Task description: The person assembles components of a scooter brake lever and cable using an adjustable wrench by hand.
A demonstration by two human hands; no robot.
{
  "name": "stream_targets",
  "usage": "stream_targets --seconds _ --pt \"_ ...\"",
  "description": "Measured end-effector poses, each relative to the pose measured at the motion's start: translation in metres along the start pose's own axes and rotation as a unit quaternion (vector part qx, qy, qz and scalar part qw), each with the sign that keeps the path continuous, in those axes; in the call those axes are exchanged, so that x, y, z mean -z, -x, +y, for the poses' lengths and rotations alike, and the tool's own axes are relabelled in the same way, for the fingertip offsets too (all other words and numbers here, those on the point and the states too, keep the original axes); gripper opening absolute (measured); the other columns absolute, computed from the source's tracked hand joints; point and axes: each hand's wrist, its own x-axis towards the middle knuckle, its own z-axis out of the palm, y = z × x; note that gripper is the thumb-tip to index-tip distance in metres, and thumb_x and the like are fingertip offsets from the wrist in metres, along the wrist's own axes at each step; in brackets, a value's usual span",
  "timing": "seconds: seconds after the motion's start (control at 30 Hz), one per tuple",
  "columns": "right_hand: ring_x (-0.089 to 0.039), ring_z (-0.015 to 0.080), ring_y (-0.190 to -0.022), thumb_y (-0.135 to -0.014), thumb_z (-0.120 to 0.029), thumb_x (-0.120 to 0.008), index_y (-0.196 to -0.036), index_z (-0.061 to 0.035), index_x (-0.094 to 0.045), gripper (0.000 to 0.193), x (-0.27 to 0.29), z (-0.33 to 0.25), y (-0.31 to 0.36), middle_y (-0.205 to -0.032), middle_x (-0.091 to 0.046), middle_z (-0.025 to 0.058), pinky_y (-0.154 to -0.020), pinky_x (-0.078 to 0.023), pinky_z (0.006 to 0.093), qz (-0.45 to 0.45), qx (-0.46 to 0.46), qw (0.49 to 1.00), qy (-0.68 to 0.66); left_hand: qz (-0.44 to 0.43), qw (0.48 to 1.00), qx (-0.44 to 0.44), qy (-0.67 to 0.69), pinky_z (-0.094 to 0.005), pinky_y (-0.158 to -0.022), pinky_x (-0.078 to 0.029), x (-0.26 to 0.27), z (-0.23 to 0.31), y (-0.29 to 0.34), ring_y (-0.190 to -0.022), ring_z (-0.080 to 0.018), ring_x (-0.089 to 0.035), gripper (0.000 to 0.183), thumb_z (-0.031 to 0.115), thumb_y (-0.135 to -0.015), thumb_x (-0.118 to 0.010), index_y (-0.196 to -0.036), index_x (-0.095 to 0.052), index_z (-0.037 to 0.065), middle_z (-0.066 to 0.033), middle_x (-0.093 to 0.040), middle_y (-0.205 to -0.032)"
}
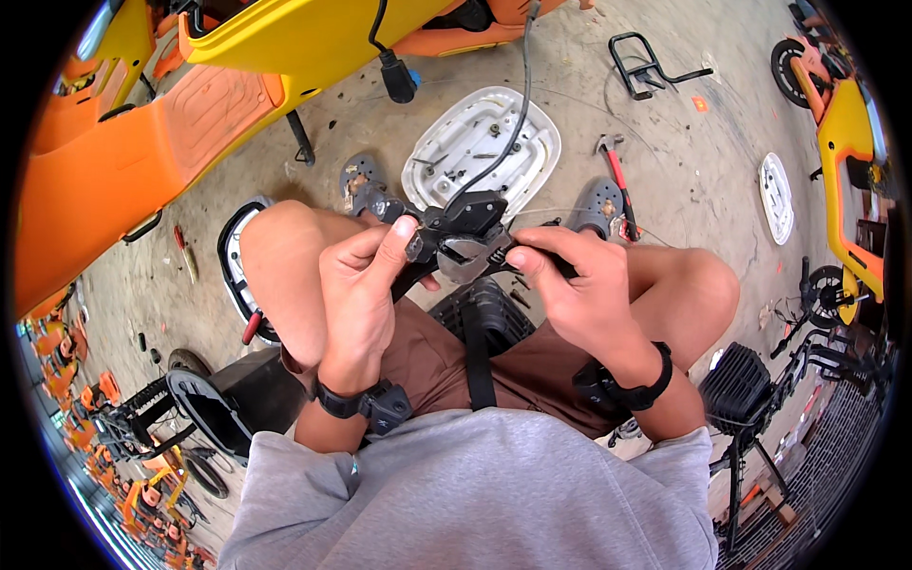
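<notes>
In front of my lap, my left hand is closed around the left side of a black plastic scooter part. A grey cable runs from this part up past the top edge of the view. My right hand grips what looks like an adjustable wrench, its grey metal head lying against the near side of the black part. The wrench's dark handle is mostly hidden in my right fingers. Exactly where the jaws touch the part, I cannot tell.
Beyond my hands, a white tray-like cover holds loose bolts. A red-handled hammer lies by my right shoe, and a black metal bracket farther off. A yellow and orange scooter body looms at upper left. A screwdriver lies left.
</notes>
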Motion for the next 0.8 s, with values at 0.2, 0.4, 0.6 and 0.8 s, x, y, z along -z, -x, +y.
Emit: stream_targets --seconds 0.2,0.4,0.6,0.8 --pt "-0.058 0.009 -0.059 -0.096 -0.01 -0.061 -0.103 0.0029 -0.058 0.015 -0.022 0.005 0.014 -0.077 -0.067 0.0086 -0.054 -0.047 0.0244 -0.032 -0.175 0.96 -0.215 -0.012 0.995 -0.097 0.022 -0.0252 -0.063 -0.05 0.003 -0.009 -0.002 -0.07 -0.0106 -0.062 0.022 0.015 -0.098 -0.06 -0.089 -0.069 -0.004 -0.0074 -0.069 -0.083" --pt "-0.059 0.01 -0.07 -0.102 -0.011 -0.048 -0.112 0.0008 -0.045 0.016 -0.045 0.012 0.027 -0.087 -0.061 0.0074 -0.064 -0.049 0.0251 -0.116 -0.223 0.882 -0.399 0.008 0.992 -0.122 -0.011 -0.0254 -0.072 -0.048 0.001 -0.012 0.003 -0.079 -0.0106 -0.062 0.021 0.015 -0.099 -0.058 -0.096 -0.067 -0.004 -0.0079 -0.069 -0.091" --pt "-0.062 0.0122 -0.087 -0.103 -0.011 -0.047 -0.113 -0.0003 -0.044 0.015 -0.057 0.012 0.024 -0.097 -0.061 0.0085 -0.08 -0.048 0.0285 -0.131 -0.155 0.881 -0.428 -0.034 0.989 -0.144 0.02 -0.028 -0.083 -0.051 -0.007 0.0 0.012 -0.092 -0.0146 -0.064 0.029 0.016 -0.097 -0.061 -0.113 -0.063 -0.008 -0.0169 -0.067 -0.115" --pt "-0.064 0.0116 -0.088 -0.101 -0.009 -0.049 -0.113 0.0009 -0.045 0.016 -0.042 0.016 0.023 -0.096 -0.064 0.0089 -0.079 -0.049 0.0276 -0.128 -0.101 0.924 -0.346 -0.061 0.984 -0.152 0.072 -0.0328 -0.09 -0.05 -0.003 -0.004 0.013 -0.1 -0.0175 -0.064 0.029 0.016 -0.098 -0.059 -0.115 -0.063 -0.007 -0.0167 -0.066 -0.115"
